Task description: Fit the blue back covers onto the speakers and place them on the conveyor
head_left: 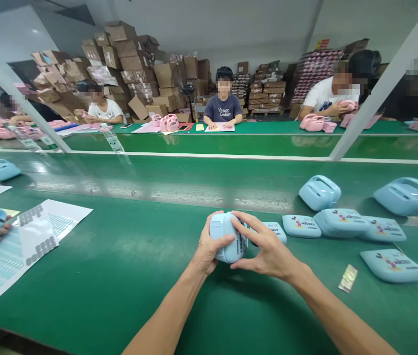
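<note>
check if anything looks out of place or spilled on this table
One thing: a small yellowish packet lies alone and slanted on the green surface, right of the right hand. It looks odd because it matches none of the blue printed pieces near it. I see no spill.

Cardboard boxes (pixel 129 49) stood heaped high before a pale grey wall (pixel 209 24) in a workroom, left of tall stacks of pink-toned bundles (pixel 314 74). White posts (pixel 386 81) rose from a white rail (pixel 212 157) between the green counter (pixel 120 286) in front and a second green surface (pixel 279 143) beyond, as pale light gleamed in streaks.
</note>
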### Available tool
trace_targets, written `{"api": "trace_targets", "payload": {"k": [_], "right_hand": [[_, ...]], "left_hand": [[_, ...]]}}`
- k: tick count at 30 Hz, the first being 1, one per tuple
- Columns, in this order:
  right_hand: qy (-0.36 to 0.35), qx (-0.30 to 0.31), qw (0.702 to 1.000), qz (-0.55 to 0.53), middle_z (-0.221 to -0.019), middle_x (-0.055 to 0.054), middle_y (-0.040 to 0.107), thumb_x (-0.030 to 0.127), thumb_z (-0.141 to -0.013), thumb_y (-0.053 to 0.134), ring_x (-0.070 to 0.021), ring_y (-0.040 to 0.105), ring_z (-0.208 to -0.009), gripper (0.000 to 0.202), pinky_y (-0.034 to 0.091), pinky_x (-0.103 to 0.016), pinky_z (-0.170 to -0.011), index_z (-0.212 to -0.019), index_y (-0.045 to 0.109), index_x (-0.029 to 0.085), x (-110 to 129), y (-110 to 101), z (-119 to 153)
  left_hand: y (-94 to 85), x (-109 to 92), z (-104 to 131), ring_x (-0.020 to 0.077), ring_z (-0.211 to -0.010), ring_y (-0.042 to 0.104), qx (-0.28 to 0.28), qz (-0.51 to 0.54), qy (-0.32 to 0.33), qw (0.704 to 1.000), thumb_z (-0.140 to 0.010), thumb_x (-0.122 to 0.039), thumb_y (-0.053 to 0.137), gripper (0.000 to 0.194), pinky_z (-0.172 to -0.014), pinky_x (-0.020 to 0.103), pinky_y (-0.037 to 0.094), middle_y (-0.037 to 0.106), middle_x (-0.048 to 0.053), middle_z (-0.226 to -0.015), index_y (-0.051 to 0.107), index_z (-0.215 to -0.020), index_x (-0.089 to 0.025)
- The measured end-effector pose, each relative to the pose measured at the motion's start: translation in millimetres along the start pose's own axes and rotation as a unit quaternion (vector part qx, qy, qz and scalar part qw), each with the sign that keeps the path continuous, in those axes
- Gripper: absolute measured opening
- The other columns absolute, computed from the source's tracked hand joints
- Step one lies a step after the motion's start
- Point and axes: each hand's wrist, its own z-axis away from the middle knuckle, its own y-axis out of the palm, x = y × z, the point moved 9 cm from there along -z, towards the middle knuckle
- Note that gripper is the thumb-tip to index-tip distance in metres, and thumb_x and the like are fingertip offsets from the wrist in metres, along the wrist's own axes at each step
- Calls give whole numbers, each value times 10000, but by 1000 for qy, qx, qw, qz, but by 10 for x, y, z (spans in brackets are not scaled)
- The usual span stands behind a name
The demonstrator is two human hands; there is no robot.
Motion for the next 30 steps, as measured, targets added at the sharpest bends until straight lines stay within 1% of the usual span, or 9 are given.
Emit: {"api": "trace_targets", "payload": {"k": [3,7,11,16,19,21,24,27,30], "right_hand": [[-7,-7,1000,8,-1546,-160,470,438,-755,863,-379,495,-1393,1016,471,-591,-1104,-1596,298,357,35,-11,-5],[-7,-13,1000,11,-1525,-166,488,470,-746,863,-383,511,-1375,1032,487,-592,-1087,-1598,291,358,56,-12,-11],[-2,-17,1000,15,-1513,-166,498,471,-742,866,-382,522,-1364,1033,502,-590,-1069,-1596,293,366,68,-16,-1],[20,-19,1000,11,-1507,-162,514,467,-726,877,-392,531,-1352,1008,491,-602,-1072,-1578,349,356,34,-5,15],[25,-19,999,14,-1493,-165,534,502,-720,873,-390,540,-1345,992,490,-608,-1073,-1566,380,346,21,-6,15],[26,-23,999,14,-1488,-155,550,530,-708,872,-392,536,-1354,993,455,-626,-1107,-1560,395,344,23,-17,13],[48,-22,999,-2,-1498,-135,555,559,-666,886,-401,516,-1378,1016,402,-643,-1150,-1545,425,343,-1,-11,12],[85,-15,996,-35,-1513,-130,545,556,-621,911,-403,505,-1390,1040,419,-626,-1147,-1529,452,344,-60,28,15],[102,-3,993,-57,-1537,-126,522,534,-611,924,-398,474,-1422,1049,399,-620,-1166,-1528,452,342,-105,66,11]], "left_hand": [[11,-31,13,234,-917,673,-5,-18,-3,1000,-535,-273,955,787,-857,380,538,712,42,-1029,571,-1221,-245],[22,-29,20,233,-914,669,-5,-12,-9,1000,-552,-293,944,733,-871,387,531,709,34,-1012,579,-1185,-246],[20,-19,14,219,-894,657,-5,-22,-11,1000,-563,-298,939,698,-864,380,522,705,28,-1000,581,-1160,-246],[9,-21,3,220,-885,654,-5,-37,-19,999,-575,-294,930,683,-838,366,510,702,20,-971,584,-1161,-246],[15,-16,1,215,-878,651,-3,-39,-26,999,-574,-296,926,668,-824,354,506,700,17,-959,592,-1150,-238],[23,-17,4,211,-876,648,-4,-38,-27,999,-576,-297,922,655,-820,349,505,699,18,-961,600,-1142,-232],[38,-15,13,212,-891,646,-9,-32,-25,999,-586,-292,916,621,-836,356,502,704,28,-984,617,-1126,-221],[29,11,22,219,-903,649,-26,-24,-27,999,-584,-289,916,624,-852,364,496,709,36,-996,623,-1130,-214],[-1,59,30,218,-903,652,-53,-15,-27,998,-585,-295,916,642,-856,363,500,711,33,-995,620,-1148,-215]]}}
